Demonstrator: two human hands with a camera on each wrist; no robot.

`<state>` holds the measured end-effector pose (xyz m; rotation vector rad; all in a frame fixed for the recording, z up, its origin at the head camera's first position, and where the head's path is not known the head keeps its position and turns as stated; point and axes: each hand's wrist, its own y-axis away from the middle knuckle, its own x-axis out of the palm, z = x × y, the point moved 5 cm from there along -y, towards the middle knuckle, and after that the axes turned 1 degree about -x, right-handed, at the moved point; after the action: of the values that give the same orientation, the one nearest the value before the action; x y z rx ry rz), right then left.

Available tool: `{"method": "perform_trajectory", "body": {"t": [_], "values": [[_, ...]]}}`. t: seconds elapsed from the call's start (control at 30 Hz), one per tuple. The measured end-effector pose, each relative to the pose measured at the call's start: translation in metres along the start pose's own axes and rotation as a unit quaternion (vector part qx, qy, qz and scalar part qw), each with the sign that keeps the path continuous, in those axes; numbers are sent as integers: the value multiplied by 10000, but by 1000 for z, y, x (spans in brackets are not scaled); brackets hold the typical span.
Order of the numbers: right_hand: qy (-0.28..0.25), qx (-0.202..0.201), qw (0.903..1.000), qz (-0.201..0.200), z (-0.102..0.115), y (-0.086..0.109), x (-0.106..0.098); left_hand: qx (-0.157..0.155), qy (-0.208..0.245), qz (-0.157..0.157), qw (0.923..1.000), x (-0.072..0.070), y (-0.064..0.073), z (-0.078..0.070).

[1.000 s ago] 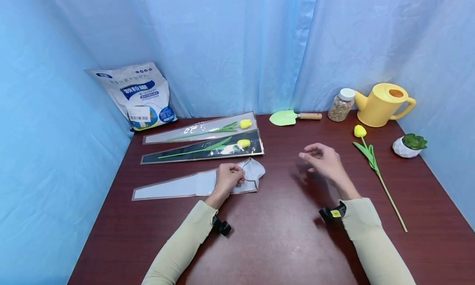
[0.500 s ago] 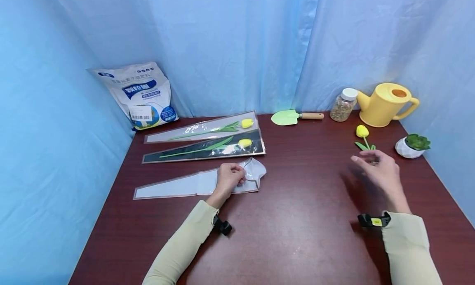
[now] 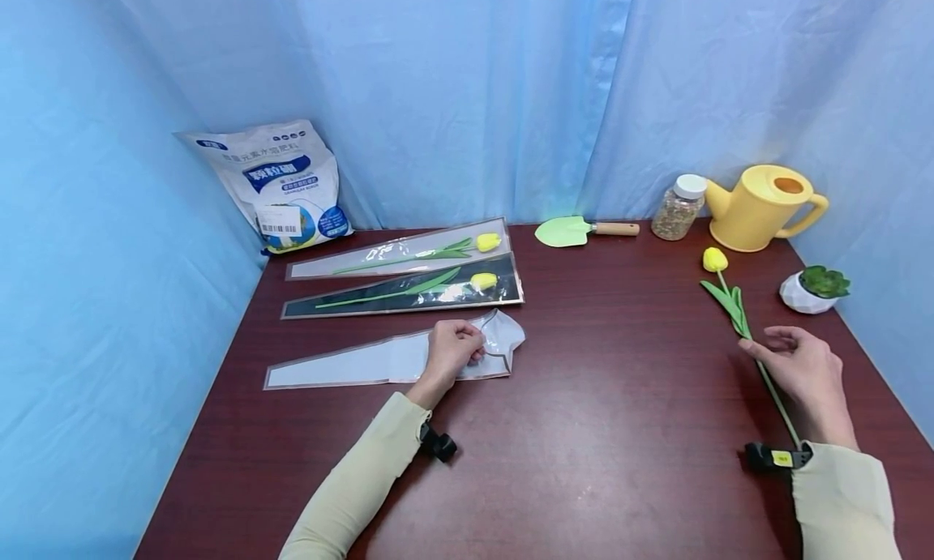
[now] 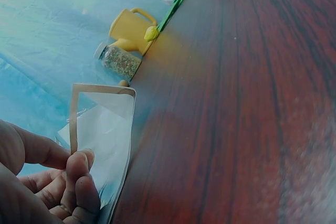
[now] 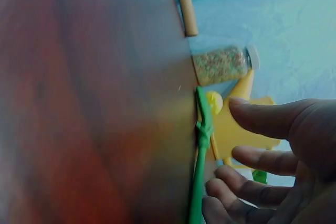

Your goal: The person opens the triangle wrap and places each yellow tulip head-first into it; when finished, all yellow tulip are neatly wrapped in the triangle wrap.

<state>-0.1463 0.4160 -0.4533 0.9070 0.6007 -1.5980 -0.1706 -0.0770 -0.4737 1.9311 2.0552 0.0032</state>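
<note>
My left hand [image 3: 451, 356] pinches the upper layer of a clear flower sleeve [image 3: 350, 361] with a pale backing and brown border. The wide mouth of that sleeve gapes at its right end, as the left wrist view also shows. On the right, my right hand [image 3: 806, 374] hovers over the stem of a loose yellow tulip [image 3: 715, 259]. Its thumb and fingers are apart, with nothing between them in the right wrist view. The tulip lies on the table, bloom toward the back, and the wrist hides part of its stem.
Behind the sleeve lie two wrapped tulips, one in a black sleeve [image 3: 306, 308] and one in a pale sleeve [image 3: 314, 268]. A fertilizer bag [image 3: 280, 187] stands back left. Along the back are a trowel [image 3: 565, 232], a jar [image 3: 677, 211], a watering can [image 3: 759, 211] and a potted succulent [image 3: 806, 301].
My right hand has moved right across the table to the stem of the loose tulip. The left hand has kept its pinch on the sleeve in the same place.
</note>
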Motion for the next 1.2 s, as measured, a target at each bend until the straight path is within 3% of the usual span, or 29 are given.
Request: {"method": "perform_trajectory", "body": {"t": [0.4,1.2], "values": [[894,247,9944,504,-18,3,-1,-7,1,21,10000,-1,-1,1],[810,44,9944,684,-1,-3,5,37,-29,92,9999,-1,0,0]]}}
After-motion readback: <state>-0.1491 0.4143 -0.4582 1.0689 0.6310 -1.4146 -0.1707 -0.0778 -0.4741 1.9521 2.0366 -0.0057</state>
